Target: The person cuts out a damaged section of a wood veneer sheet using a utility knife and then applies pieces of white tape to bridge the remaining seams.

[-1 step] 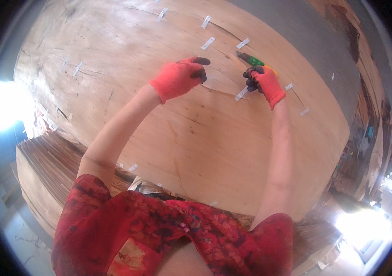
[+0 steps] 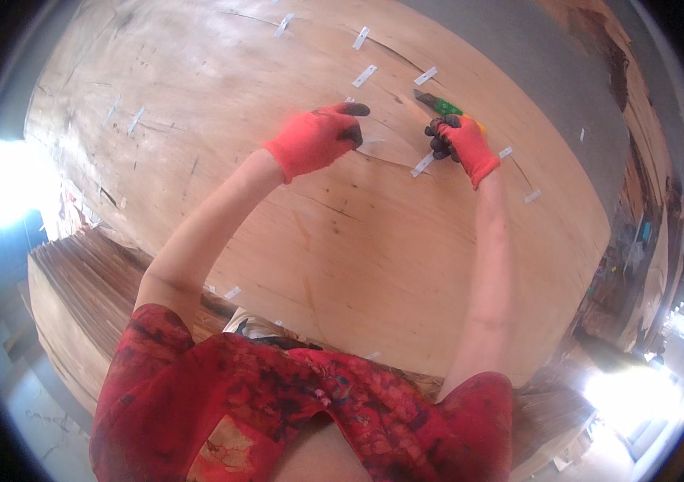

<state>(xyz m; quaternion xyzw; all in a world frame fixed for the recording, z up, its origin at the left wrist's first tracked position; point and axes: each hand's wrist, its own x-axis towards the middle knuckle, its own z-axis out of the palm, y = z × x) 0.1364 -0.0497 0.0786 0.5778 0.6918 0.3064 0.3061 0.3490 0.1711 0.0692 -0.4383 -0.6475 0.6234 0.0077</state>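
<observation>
Gripping a green-and-yellow cutter (image 2: 444, 106) in our right hand (image 2: 464, 146), fingers curled tight round it, blade angled up and left above the big wood sheet (image 2: 406, 249). Our left hand (image 2: 322, 140) is off to the left over the same sheet, half curled with the forefinger out; honestly can't tell if it's pinching anything. We've got white tape strips (image 2: 364, 76) dotted around and stacked thin sheets (image 2: 89, 281) lower left.

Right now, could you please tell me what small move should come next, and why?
I would probably tilt the green knife away from the left hand: the right hand holds it with the blade end pointing leftward, toward that hand's side.
</observation>
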